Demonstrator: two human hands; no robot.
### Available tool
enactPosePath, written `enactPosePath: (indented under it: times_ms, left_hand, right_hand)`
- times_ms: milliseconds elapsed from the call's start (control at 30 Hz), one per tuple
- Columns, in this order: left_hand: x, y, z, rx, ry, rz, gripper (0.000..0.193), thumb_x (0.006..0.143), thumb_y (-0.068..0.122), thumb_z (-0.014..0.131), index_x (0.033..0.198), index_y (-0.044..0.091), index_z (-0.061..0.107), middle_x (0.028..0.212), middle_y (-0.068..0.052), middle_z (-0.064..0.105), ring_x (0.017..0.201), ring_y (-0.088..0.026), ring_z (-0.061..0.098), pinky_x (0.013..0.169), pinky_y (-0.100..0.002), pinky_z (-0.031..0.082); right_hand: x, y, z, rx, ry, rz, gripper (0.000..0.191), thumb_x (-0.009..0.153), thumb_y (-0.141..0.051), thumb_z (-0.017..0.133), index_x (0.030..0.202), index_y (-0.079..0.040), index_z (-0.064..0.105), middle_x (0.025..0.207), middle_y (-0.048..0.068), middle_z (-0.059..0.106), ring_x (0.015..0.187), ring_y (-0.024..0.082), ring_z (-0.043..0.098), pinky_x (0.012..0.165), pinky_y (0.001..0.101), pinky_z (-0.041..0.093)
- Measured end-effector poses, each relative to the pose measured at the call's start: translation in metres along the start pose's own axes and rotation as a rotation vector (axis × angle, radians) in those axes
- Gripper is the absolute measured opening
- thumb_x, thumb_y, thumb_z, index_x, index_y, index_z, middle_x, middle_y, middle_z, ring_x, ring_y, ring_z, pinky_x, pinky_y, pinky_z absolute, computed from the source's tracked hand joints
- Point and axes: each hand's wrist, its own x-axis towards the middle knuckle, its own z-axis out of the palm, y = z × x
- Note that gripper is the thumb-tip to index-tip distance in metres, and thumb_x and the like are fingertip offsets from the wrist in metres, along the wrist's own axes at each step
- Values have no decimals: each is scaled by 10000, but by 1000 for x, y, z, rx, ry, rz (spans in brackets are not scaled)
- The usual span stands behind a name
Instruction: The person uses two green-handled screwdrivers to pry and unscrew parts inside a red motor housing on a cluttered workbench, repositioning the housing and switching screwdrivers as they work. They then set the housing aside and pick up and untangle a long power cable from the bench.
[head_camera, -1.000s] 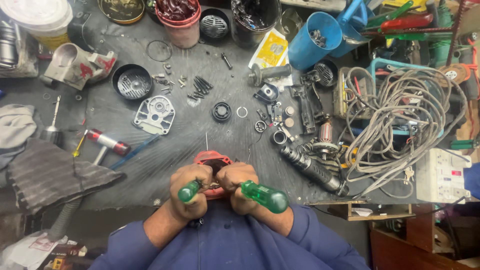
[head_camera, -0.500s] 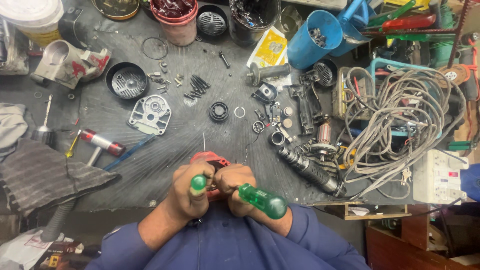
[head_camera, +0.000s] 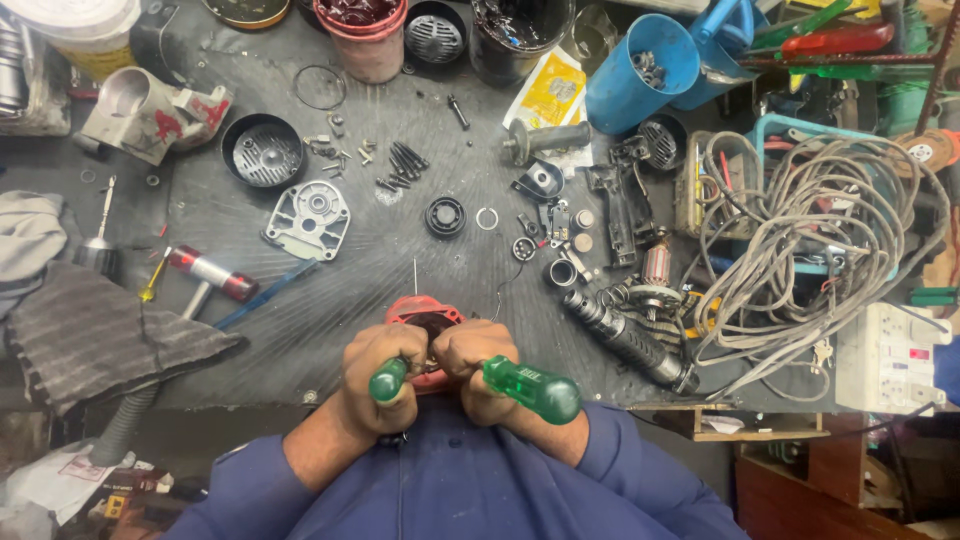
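Note:
Both hands work close to my chest at the near edge of the dark bench (head_camera: 330, 300). My left hand (head_camera: 383, 375) grips a green-handled screwdriver (head_camera: 388, 380). My right hand (head_camera: 478, 365) grips a second, larger green-handled screwdriver (head_camera: 533, 388). Both tool tips point into a red power-tool housing (head_camera: 425, 318) that sits between the hands; the tips are hidden by my fingers. A thin wire (head_camera: 416, 278) sticks up from the housing.
Loose parts lie beyond: a grey cast cover (head_camera: 308, 217), black round cap (head_camera: 262, 150), bearing (head_camera: 445, 216), screws (head_camera: 398, 165), armature (head_camera: 655, 275), black handle (head_camera: 630, 340). A blue cup (head_camera: 630, 75), a cable tangle (head_camera: 820, 230), a white power strip (head_camera: 890, 355) and a red hammer (head_camera: 210, 275) surround them.
Both hands with the screwdrivers have shifted slightly on the red housing; the view has drifted a little. The bench items stay in place.

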Motion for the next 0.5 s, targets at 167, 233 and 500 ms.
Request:
enactPosePath:
  times_ms: [167, 233, 500]
  left_hand:
    - [-1, -1, -1, -41, -25, 12, 509, 1125, 474, 422, 854, 53, 513, 695, -39, 546, 588, -185, 604, 549, -314, 472]
    - [0, -2, 0, -62, -17, 19, 498, 1121, 463, 437, 837, 58, 506, 682, -33, 532, 576, -182, 592, 541, -317, 462]
    - [6, 0, -3, -29, -65, 5, 520, 1135, 480, 401, 862, 50, 509, 709, -55, 551, 598, -198, 598, 557, -330, 458]
  right_hand:
    - [-1, 1, -2, 1, 5, -16, 713, 1071, -631, 360, 628, -74, 314, 528, 37, 316, 427, 178, 323, 429, 358, 241]
    - [-1, 1, -2, 2, -1, -20, 714, 1068, -639, 350, 632, -75, 315, 531, 32, 311, 429, 171, 316, 434, 357, 242]
    - [-1, 0, -3, 11, 1, 15, 711, 1068, -639, 370, 643, -74, 305, 540, 30, 302, 437, 171, 303, 444, 358, 236]
